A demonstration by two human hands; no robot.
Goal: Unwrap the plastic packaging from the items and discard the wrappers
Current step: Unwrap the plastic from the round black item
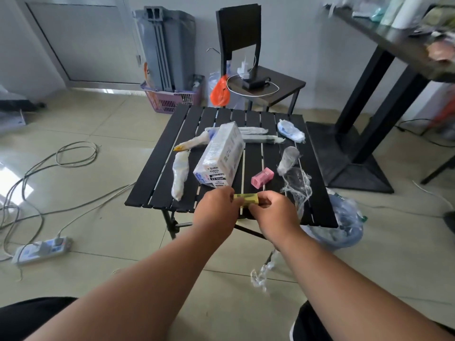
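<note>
Two hands: both up over the near edge of the black slatted folding table [157,168], working one small item between them
Left hand [216,212]: fingers curled round the left end of a small yellow rectangular block [246,200], pinching it
Right hand [273,212]: thumb and fingers curled onto the block's right end, gripping it too
Yellow block: held just above the table's front edge, whether any film is on it, can't tell
Big box: white cardboard carton in clear plastic wrap [219,157], lying tilted mid-table just beyond the hands; its end label has print, looks like "20PCS" but it's upside down and too blurry to trust
Pink one: small pink block [262,180], sitting on the table right of the carton
Wrapped stuff: a white film-wrapped long bundle [179,175] on the left, a yellow-tipped wrapped piece [192,145] above it, two wrapped sticks [261,135] at the back, a blue-and-white wrapped lump [290,131] far right
Loose wrap: crumpled clear plastic film [296,183] on the table's right side, another scrap of clear film [261,274] on the tile floor
Bin-ish thing: blue round tub full of plastic [344,225], on the floor by the table's right corner
Floor: white power strip [41,249] with cables, left
</note>
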